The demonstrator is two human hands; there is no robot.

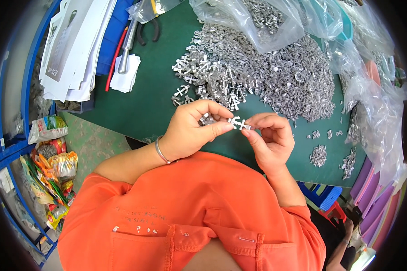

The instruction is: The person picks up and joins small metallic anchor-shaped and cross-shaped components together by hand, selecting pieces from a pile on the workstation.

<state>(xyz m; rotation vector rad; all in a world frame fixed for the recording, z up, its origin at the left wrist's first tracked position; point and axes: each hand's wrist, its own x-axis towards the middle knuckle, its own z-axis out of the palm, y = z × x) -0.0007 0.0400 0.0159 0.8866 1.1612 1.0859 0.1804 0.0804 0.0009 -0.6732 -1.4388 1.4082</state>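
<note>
Between the fingertips of both hands is a small silvery anchor-shaped metal piece (pixel 238 122). My left hand (pixel 191 125) pinches its left end with thumb and forefinger, a bangle round the wrist. At the other end, my right hand (pixel 272 139) grips the piece between thumb and curled fingers. Just beyond my hands lies a heap of shiny cross-like metal pieces (pixel 217 79). It runs into a larger heap of small grey metal parts (pixel 298 77) on the right.
A green table (pixel 135 106) carries pliers (pixel 148 34), a red pencil (pixel 116 58), a metal-handled tool (pixel 128 45) and white paper slips (pixel 126 74) at left. Clear plastic bags (pixel 271 27) cover the far side. Smaller part piles (pixel 318 156) lie right. Another person's arm (pixel 341 248) shows lower right.
</note>
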